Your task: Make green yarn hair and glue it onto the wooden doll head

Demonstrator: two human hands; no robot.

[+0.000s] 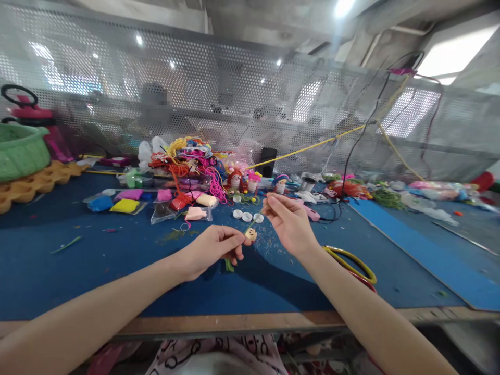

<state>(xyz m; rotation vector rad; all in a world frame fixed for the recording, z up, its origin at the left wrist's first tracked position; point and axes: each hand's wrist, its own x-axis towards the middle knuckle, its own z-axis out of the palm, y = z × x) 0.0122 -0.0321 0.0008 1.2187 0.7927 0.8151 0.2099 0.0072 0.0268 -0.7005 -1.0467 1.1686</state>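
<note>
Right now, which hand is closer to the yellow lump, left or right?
Left. The left hand is apart from the yellow lump, to its right; the right hand is farther off on that same side.

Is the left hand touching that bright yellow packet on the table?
Apart. The head view shows it: the left hand is well to the right of the yellow packet, and blue tabletop shows between them.
</note>
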